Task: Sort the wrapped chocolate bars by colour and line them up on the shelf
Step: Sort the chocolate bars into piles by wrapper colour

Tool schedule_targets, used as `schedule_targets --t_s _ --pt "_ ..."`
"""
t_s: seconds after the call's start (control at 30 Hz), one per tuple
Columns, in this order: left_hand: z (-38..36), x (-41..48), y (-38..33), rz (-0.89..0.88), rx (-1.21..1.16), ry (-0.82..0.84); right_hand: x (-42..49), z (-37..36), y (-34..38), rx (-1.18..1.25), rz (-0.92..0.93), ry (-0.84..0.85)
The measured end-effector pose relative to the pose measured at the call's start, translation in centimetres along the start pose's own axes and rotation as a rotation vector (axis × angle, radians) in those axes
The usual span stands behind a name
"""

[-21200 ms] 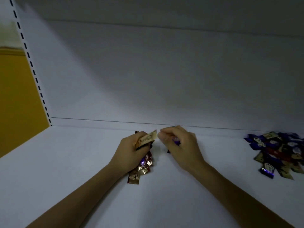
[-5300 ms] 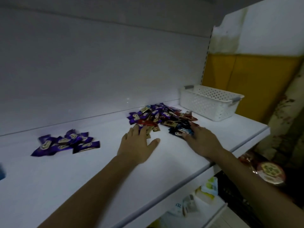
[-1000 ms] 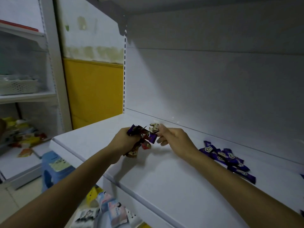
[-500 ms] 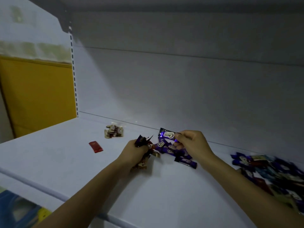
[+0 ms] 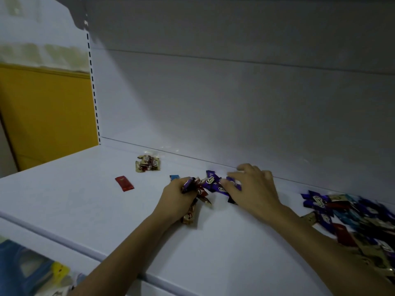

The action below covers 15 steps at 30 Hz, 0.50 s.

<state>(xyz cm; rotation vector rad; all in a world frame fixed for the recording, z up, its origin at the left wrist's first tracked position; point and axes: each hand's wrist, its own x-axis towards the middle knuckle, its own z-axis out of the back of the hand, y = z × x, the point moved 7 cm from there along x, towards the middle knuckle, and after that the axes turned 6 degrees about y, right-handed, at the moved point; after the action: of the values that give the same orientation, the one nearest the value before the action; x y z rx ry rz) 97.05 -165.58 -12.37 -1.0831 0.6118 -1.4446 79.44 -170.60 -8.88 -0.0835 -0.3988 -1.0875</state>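
left hand [image 5: 177, 199]: clamped round a bunch of mixed foil-wrapped chocolate bars [image 5: 198, 191], just left of purple-wrapped bar pile [image 5: 213, 183]
right hand [image 5: 254, 190]: spread apart, resting on that pile

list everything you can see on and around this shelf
shelf: one, white, across the view
gold bars: small pile, gold, near the back wall
red bar: one, red, alone at left
blue bar: one, blue, just beyond the left hand
purple bars: several, purple, under the right hand
unsorted heap: many, mixed colours, far right
yellow panel: one, yellow, left of shelf
left hand: grips a mixed bunch
right hand: rests on purple bars
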Motion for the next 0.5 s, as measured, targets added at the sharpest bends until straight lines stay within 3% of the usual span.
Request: schedule_targets --t_s 0.1,0.17,0.23,0.3,0.4,0.5 --pt "0.1 -0.2 -0.3 -0.044 0.038 -0.014 -0.7 1.2 5.2 0.419 0.265 0.081" --pt "0.2 -0.3 -0.5 -0.068 0.059 -0.022 -1.2 1.4 8.1 0.406 0.419 0.148" --pt "0.2 -0.4 -0.4 -0.066 0.055 -0.041 -1.1 1.8 9.4 0.438 0.492 0.108" --pt "0.2 -0.3 0.0 -0.024 0.026 -0.043 -0.2 2.7 8.9 0.675 0.419 0.035" --pt "0.1 -0.3 0.0 -0.036 0.017 -0.017 1.8 3.1 4.9 0.968 0.138 -0.131" --pt "0.2 -0.4 -0.2 -0.053 0.010 -0.017 2.1 2.6 -0.1 0.644 -0.075 -0.246"
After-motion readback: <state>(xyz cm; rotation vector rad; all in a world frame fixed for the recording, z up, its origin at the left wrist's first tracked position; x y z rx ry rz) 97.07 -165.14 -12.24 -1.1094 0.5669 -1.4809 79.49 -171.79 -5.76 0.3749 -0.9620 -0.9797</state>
